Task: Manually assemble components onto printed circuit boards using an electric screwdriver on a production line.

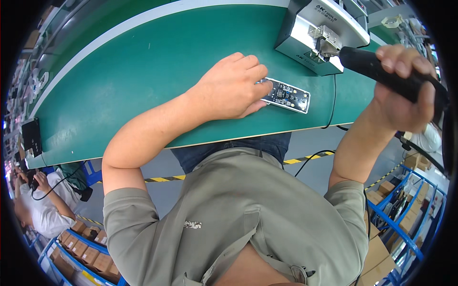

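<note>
My left hand [234, 86] grips one end of a narrow light-rimmed housing [292, 97] that lies on the green bench top. A dark circuit board with small white and yellow parts shows inside it; my fingers cover its left end. My right hand [403, 88] is wrapped round a black electric screwdriver [365, 66], raised at the right. The screwdriver points left, its front end at the metal outlet of a silver-grey screw feeder [293, 43]. Whether a screw sits on the bit is too small to tell.
A black cable [333, 100] runs down from the feeder over the bench edge. The green bench [143, 62] curves to the left, with a black box [31, 137] at its far end. Another person in white works at lower left. Blue racks [415, 224] with cartons stand behind me.
</note>
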Tool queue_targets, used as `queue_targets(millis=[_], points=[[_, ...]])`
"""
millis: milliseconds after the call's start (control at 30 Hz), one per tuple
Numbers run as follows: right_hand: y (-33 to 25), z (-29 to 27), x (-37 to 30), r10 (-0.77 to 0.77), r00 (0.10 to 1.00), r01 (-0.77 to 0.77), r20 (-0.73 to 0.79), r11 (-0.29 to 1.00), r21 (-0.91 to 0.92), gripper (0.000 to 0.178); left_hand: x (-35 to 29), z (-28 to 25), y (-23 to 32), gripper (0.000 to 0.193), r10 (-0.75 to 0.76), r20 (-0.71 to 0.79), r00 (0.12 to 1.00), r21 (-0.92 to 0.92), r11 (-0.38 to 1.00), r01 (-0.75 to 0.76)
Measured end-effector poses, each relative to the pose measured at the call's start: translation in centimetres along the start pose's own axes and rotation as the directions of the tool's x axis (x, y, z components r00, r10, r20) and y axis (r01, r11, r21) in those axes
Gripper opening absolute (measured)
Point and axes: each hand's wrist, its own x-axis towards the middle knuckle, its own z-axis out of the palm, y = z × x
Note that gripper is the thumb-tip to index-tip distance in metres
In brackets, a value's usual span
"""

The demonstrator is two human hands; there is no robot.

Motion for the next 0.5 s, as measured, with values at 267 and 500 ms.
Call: queue_targets(millis=[267,500], points=[[2.0,0.2,-0.1,0.137,0.989,-0.144,0.056,0.980,0.139,0.044,0.2,0.3,-0.1,0.027,-0.007,0.011,1.000,-0.009,1.000,0.007],[1.2,2.2,-2.0,0.195,0.981,-0.191,0.008,0.949,0.251,0.044,0.8,0.5,-0.1,0.028,-0.002,0.014,1.000,0.008,1.000,0.002]])
